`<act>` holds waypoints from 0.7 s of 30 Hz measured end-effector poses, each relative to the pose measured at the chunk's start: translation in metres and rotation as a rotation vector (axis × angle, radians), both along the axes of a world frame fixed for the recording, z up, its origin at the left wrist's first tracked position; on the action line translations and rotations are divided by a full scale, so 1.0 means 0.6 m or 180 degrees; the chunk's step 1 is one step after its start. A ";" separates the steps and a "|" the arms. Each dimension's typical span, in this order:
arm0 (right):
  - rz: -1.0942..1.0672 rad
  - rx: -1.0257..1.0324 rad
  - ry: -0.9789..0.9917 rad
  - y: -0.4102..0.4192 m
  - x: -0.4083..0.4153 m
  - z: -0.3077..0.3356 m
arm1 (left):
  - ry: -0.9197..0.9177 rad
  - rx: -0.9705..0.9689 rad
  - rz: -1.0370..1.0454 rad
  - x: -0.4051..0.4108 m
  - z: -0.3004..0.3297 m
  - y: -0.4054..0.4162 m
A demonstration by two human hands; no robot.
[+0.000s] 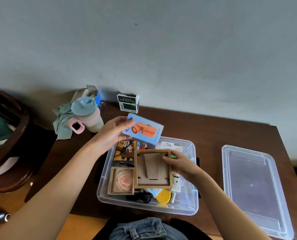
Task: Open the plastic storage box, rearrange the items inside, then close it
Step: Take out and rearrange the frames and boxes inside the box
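So the clear storage box (187,207) sits open mid-table, lid (255,186) off to its right. Left hand (112,134) pinches a blue card (144,130) above it; right hand (180,163) grips a wooden frame (153,168) inside.

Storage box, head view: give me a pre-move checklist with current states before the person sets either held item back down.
1. Storage box open: ok; lid lies on the table to its right.
2. Left hand grips blue card box: ok, raised above the storage box.
3. Right hand holds wooden frame: ok.
4. Rose frame lies in the storage box: ok.
5. Free floor space under wooden frame: cannot tell.
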State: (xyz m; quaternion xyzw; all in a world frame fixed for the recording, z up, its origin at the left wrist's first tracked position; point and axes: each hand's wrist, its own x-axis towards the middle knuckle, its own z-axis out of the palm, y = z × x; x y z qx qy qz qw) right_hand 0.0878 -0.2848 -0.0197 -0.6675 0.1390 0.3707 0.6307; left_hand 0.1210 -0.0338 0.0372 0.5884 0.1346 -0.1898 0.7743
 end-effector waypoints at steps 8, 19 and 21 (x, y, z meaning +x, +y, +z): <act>0.0591 -0.0659 0.0362 0.007 -0.029 -0.021 | -0.0161 0.0782 -0.0100 -0.006 -0.019 -0.041; 0.2679 -0.2552 -0.0368 0.012 -0.077 -0.067 | -0.1505 0.2878 -0.1473 -0.014 -0.071 -0.116; 0.2577 -0.2770 -0.0490 0.012 -0.069 -0.067 | -0.1594 0.3112 -0.1592 -0.019 -0.082 -0.123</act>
